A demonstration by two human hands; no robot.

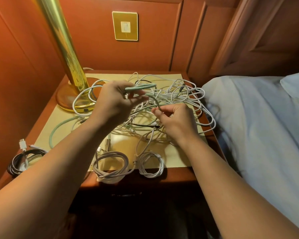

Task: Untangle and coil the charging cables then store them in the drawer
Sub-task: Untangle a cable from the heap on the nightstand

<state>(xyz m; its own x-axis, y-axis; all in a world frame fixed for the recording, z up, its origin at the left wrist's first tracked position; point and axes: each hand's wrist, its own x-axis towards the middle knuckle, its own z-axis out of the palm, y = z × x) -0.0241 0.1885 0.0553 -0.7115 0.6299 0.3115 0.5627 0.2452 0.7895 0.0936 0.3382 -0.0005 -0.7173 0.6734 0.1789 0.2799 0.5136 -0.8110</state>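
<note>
We judge the task partly done: three coiled cables (110,165) lie nearer us than the white cable tangle (176,95), while our left hand (114,102) fingers hold folded mint-green cable (140,87) and our right hand (176,119) fingers pinch its strand.

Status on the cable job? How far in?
Done: three coiled bundles sit at the nightstand's front edge, one dark and two white. In hand: the left hand grips folded loops of a mint-green cable, and the right hand pinches its run. Left: the tangled pile; nothing stored yet.
</note>
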